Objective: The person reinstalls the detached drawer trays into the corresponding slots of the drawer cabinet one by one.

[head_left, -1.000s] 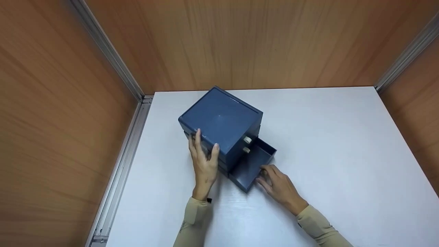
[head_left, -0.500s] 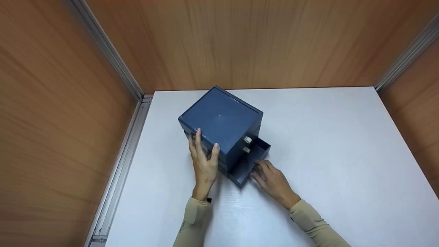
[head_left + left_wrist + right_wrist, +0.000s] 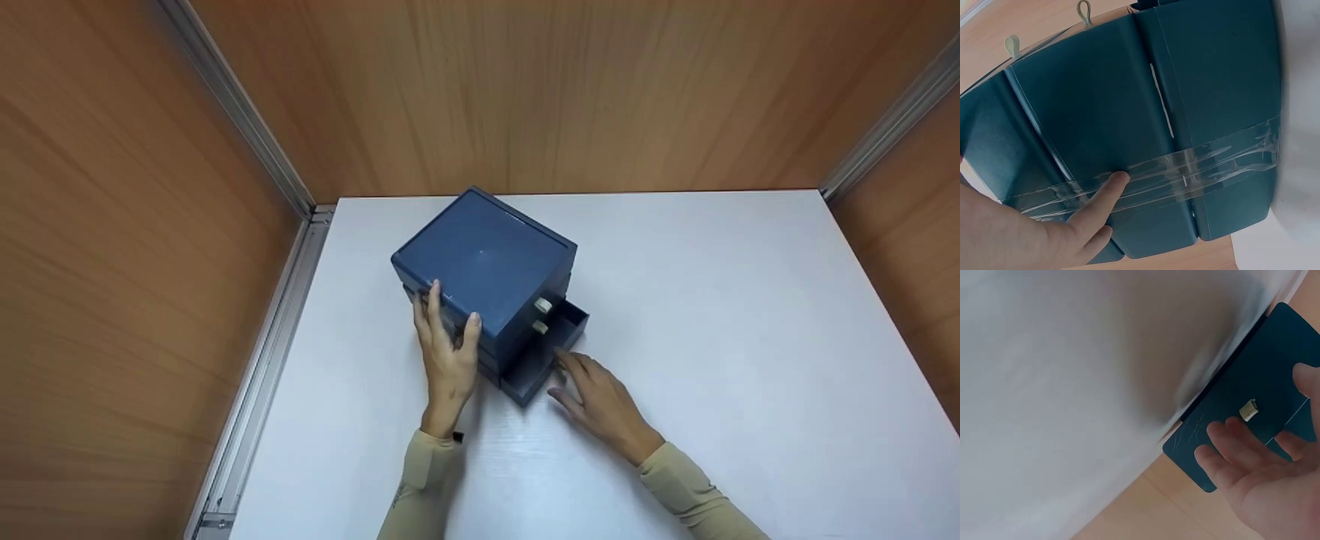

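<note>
A dark blue drawer unit [image 3: 484, 259] stands turned at an angle on the white table. My left hand [image 3: 446, 360] rests along its near left side, fingers straight and the thumb up by the top edge. In the left wrist view, fingers lie on clear tape [image 3: 1213, 163] wrapped across the unit's side. The bottom drawer [image 3: 536, 364] sticks partly out and looks empty. Right at its front is my right hand [image 3: 604, 405], thumb apart from the fingers. In the right wrist view, loosely bent fingers lie beside a small pale pull tab [image 3: 1249, 410] on the drawer front, not gripping it.
Two pale pull tabs [image 3: 541, 316] show on the upper drawers. The white table [image 3: 720, 315] extends around the unit. Wooden panels [image 3: 525, 97] rise at the back and both sides, with a metal rail [image 3: 270, 360] along the left.
The bottom drawer has slid further into the unit, pushed by my right hand, which moved left with it. Its fingers and thumb have since spread apart. My left hand stays in place.
</note>
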### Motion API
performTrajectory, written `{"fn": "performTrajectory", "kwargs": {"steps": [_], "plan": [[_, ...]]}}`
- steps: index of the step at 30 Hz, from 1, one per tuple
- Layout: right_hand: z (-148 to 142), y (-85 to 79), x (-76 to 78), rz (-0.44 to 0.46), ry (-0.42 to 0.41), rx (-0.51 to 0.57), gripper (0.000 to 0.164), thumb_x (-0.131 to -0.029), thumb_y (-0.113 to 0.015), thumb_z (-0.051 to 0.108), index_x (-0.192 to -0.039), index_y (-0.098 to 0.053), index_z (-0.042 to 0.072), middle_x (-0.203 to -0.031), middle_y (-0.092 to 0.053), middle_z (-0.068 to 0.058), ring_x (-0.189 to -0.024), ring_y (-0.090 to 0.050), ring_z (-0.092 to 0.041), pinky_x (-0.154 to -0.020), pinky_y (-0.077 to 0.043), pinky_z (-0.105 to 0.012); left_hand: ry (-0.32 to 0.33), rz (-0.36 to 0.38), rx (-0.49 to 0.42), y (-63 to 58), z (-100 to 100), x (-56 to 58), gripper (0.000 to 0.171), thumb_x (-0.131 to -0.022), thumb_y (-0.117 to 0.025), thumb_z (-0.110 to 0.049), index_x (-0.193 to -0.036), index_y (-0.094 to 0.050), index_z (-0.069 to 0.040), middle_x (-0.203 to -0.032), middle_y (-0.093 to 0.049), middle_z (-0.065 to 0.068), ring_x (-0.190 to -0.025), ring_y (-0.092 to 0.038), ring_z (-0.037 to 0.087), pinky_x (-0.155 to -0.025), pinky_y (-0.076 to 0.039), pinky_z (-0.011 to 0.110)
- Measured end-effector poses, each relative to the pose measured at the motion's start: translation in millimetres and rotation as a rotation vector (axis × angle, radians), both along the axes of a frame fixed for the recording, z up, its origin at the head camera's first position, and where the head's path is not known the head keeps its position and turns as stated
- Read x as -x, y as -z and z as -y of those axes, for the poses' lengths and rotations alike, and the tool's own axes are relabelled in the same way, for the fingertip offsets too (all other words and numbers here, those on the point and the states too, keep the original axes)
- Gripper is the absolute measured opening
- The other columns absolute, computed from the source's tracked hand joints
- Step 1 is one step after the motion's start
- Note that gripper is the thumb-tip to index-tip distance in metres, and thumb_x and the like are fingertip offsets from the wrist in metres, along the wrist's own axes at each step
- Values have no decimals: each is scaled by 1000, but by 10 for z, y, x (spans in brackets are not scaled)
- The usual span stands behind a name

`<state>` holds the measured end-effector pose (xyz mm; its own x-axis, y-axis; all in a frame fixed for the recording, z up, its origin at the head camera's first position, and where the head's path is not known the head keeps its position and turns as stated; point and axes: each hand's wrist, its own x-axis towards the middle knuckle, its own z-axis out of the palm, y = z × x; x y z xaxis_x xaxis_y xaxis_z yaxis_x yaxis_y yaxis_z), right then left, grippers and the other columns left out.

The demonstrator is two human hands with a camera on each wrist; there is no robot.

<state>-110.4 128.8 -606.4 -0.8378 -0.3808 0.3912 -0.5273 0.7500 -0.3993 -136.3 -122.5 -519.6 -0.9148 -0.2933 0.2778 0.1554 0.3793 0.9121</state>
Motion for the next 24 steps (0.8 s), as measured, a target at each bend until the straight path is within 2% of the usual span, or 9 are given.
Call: {"fn": "performTrajectory", "kwargs": {"steps": [5, 8, 13, 24], "plan": [[-90, -30, -81, -19, -3, -63, 63, -97, -79, 34, -148, -59, 4, -141, -66, -20, -125, -67, -38, -106, -54, -55, -14, -21, 11, -27, 4, -1, 78, -102, -63, -40, -170, -28, -24, -176, -7, 27, -161, -15, 53, -118, -27, 78], [-115, -28, -82, -51, -29, -103, 62, -96, -79, 34, -148, -61, 6, -145, -64, -21, -126, -66, -38, -106, -55, -54, -19, -33, 16, -24, 7, 9, 78, -102, -63, -40, -170, -29, -23, -176, -7, 28, -161, -15, 53, -118, -27, 79], [-110, -2, -48, -98, -89, -132, 63, -95, -81, 34, -147, -62, 3, -146, -62, -22, -128, -66, -38, -104, -56, -52, -11, -15, -1, -13, -16, 11, 78, -102, -64, -39, -170, -28, -25, -177, -6, 26, -162, -14, 51, -119, -27, 77], [17, -13, 55, -45, -108, -149, 64, -99, -76, 38, -149, -59, 3, -151, -59, -24, -131, -64, -41, -106, -55, -54, -14, 4, 9, 15, -34, 18, 78, -102, -63, -41, -170, -27, -26, -176, -5, 27, -162, -13, 53, -118, -28, 79]]}}
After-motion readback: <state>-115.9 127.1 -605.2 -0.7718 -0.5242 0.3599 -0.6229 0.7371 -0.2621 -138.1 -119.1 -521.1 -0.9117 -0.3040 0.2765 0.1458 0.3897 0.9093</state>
